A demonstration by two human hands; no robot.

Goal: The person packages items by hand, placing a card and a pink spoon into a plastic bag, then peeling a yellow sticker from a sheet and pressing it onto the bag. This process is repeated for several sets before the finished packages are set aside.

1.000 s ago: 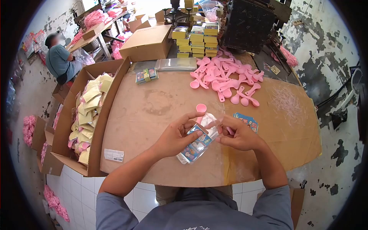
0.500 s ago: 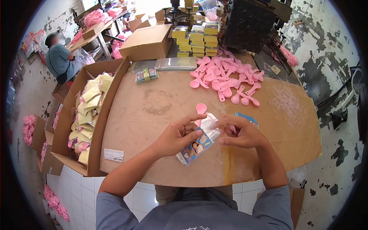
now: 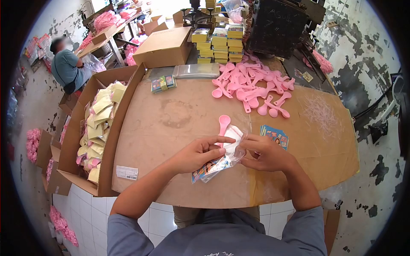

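My left hand (image 3: pixel 197 154) pinches a blue printed card (image 3: pixel 210 167) under its thumb, the index finger stretched over a white piece behind it. A clear plastic bag (image 3: pixel 236 155) lies over part of the card, and its right side is gripped between the thumb and fingers of my right hand (image 3: pixel 267 153). Just beyond my left fingers a pink measuring spoon (image 3: pixel 224 122) points its bowl away from me, its handle end running toward the bag. To the right, a stack of blue cards (image 3: pixel 275 134) is partly hidden by my right hand.
A pile of pink spoons (image 3: pixel 252 83) lies at the table's far side. On the left stands an open carton (image 3: pixel 134 91) full of packed bags. Beyond are a banded card bundle (image 3: pixel 163 83), clear bags (image 3: pixel 196 71) and yellow-edged card stacks (image 3: pixel 220 45). A person (image 3: pixel 68 68) sits far left.
My right hand has closed on the bag's side and shifted slightly toward me. The card has slid down-left and is more covered by plastic. More of the spoon's handle shows.
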